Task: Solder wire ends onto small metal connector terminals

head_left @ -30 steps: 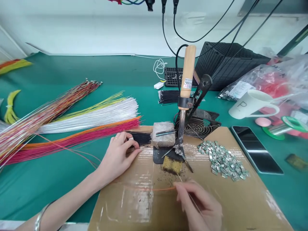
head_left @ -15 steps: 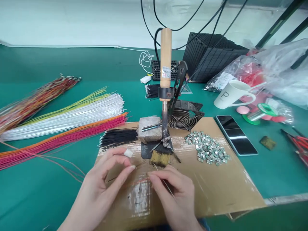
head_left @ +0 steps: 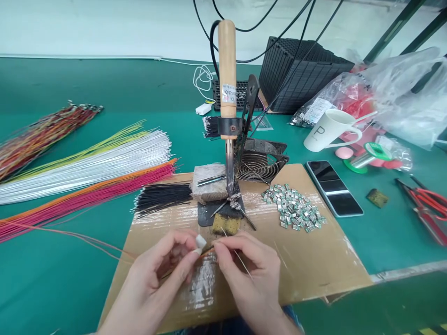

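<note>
Above the cardboard, my left hand (head_left: 169, 272) pinches thin wires between thumb and index finger, and a white cover (head_left: 200, 241) sits on a fingertip. Close beside it my right hand (head_left: 249, 267) is closed too, its thumb and index finger on the end of an orange wire (head_left: 207, 253) that spans the small gap between the hands. A thin silvery strand, looking like solder wire (head_left: 243, 264), also runs through my right hand. Just beyond the fingers stands a soldering iron (head_left: 227, 70), tip down in a holder, with a yellowish sponge (head_left: 226, 224) at its base.
Small metal-and-green parts (head_left: 295, 207) lie piled on the cardboard (head_left: 307, 260), beside a phone (head_left: 334, 188). To the left are bundles of black wires (head_left: 162, 197), pink wires (head_left: 139, 184) and white wires (head_left: 132, 156). A mug (head_left: 330, 130), solder spool (head_left: 365, 158) and pliers (head_left: 424, 200) are at right.
My left hand has moved right and its fingers have closed on the wires near my right fingertips. My right hand keeps its pinch. The whole view has shifted slightly.
</note>
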Demonstrator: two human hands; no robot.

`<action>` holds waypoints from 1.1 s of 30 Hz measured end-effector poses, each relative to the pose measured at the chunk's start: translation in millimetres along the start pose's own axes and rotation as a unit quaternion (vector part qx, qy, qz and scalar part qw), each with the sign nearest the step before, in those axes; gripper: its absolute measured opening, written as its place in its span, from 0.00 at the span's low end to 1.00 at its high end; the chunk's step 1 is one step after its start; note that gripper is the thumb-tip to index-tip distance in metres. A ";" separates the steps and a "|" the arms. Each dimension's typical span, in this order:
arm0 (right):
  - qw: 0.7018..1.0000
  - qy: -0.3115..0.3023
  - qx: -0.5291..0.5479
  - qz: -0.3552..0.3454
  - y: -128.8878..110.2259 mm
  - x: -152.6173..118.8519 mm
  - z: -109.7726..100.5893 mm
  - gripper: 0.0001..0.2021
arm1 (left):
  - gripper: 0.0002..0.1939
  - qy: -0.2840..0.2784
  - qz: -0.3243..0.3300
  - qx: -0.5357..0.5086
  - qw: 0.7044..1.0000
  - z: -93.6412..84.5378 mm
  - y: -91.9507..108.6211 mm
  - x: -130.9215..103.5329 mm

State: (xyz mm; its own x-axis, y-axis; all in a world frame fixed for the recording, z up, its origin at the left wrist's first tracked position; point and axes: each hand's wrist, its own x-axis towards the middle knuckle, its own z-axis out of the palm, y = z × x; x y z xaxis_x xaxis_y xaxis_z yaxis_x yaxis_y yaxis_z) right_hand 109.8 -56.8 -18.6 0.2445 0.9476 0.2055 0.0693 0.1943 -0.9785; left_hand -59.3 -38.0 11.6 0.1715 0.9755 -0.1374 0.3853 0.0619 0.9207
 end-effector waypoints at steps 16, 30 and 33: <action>1.000 0.019 0.010 -0.014 -0.7 -2.0 -2.6 0.06 | 0.17 0.042 -0.071 -0.127 0.988 22.7 -0.4 -0.3; 1.000 -0.008 0.024 0.014 -7.2 2.3 -8.6 0.07 | 0.16 0.064 -0.086 -0.181 0.978 30.0 5.4 -0.3; 0.999 -0.010 0.028 0.017 -7.4 2.9 -10.7 0.08 | 0.17 0.076 -0.095 -0.192 0.974 31.1 10.0 0.8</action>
State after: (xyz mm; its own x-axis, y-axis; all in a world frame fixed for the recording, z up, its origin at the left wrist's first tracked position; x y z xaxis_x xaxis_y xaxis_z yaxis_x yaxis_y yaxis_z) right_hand 120.3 -58.2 -10.5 0.2262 0.9586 0.1732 0.0069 0.1763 -0.9843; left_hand -27.1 -43.2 9.3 -0.0169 0.9567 -0.2905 0.0250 0.2909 0.9564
